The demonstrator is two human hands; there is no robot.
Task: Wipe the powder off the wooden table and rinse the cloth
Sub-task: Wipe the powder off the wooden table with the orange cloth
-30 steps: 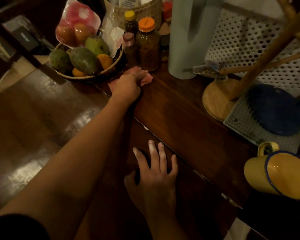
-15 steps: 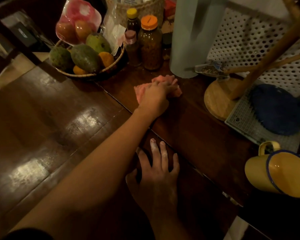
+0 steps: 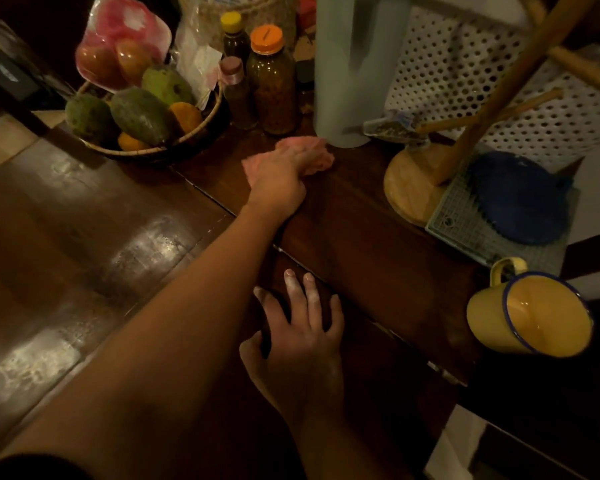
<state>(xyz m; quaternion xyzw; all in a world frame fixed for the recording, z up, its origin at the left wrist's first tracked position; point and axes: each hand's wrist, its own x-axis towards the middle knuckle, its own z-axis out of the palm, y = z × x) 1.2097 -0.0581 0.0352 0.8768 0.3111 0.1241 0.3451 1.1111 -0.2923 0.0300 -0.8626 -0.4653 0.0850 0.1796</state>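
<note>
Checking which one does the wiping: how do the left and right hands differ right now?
The left hand is stretched far out, holding the pink cloth; the right hand, nearer the body, holds nothing. The left hand's fingers curl into the cloth; the right hand's lie spread flat, tips whitened with powder. Both rest on the wooden table.

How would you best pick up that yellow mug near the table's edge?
Take the yellow mug by its handle: the loop juts from the far side, toward the grey mat, so probably come from behind it and hook fingers through. Its wide body looks harder to get a grip around. The right hand, flat on the table, is free; the left hand holds the pink cloth.
</note>
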